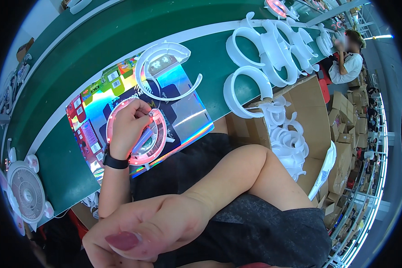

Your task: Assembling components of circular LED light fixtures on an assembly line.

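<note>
On a flat printed sheet lies a round ring-shaped part, glowing pink with small lights. My left hand, with a black band at its wrist, grips the ring's upper right edge, thumb and fingers pinched together. A small metallic bit shows at the fingertips, too small to name. A purple piece sits inside the ring, partly under my palm. My right hand is raised close to the camera, away from the table. Its thumb is bent over curled fingers, and whatever they hold is hidden. Just beyond the left hand lies a translucent white open ring.
Several white curved plastic shells stand on the green table at the right. A cardboard box of similar white pieces is beside my leg. A white round fan is at far left. Another person sits at far right.
</note>
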The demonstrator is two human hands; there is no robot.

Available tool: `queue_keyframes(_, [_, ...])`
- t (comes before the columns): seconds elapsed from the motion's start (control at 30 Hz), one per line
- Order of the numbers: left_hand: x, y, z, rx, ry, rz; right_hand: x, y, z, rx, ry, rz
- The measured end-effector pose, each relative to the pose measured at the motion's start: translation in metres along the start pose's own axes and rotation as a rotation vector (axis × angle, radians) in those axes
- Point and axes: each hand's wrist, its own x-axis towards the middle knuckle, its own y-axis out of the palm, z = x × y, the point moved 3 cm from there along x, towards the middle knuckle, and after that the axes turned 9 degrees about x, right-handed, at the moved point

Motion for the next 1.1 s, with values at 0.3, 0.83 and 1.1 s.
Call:
queue_keyframes(0.3, [-0.001, -0.002, 0.001, 0.104, 0.032, -0.067, -0.012, 0.004, 0.023, -0.185, 0.18, 0.178])
queue_keyframes(0.83, [-0.043, -0.062, -0.031, 0.439, 0.335, -0.476, -0.228, 0.012, 0.154, -2.804, 0.006, -1.752])
queue_keyframes(1.1, [-0.048, -0.048, -0.066, 0.135, 0.619, -0.184, -0.139, 0.055, 0.137, -2.086, -0.302, -0.522])
